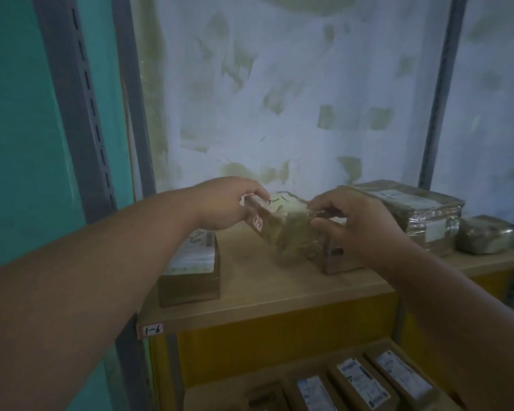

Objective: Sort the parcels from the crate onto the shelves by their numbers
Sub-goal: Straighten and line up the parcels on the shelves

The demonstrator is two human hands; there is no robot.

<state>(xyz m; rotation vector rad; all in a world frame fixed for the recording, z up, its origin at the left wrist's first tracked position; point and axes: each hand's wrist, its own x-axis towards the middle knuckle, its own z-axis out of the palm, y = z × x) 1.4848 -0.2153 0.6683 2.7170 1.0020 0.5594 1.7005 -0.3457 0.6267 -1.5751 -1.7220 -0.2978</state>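
We have a plastic-wrapped parcel point(282, 229) held between both hands above the wooden shelf point(264, 295) whose front edge carries the tag "1-6" point(153, 330), and the two-handed hold looks chosen to steer it down into the open stretch of board. Our left hand point(223, 203) pinches the far left end, fingers curled over the top edge beside a small pink sticker point(258, 223); our right hand point(356, 226) curls round the near right end, thumb on the side facing us. The parcel is tilted, its left end higher, which we judge keeps the handwritten marks on its top label readable while it goes in, though the picture is too soft for us to read the number. It hangs between a brown boxed parcel point(190, 271) lying flat just to the left and a large wrapped parcel point(419, 215) to the right, with a smaller wrapped bundle point(487, 235) beyond that; whether its lower edge already touches the board we cannot tell. On the lower shelf point(217, 393), labelled boxes point(365, 378) lie side by side. The crate is out of view.
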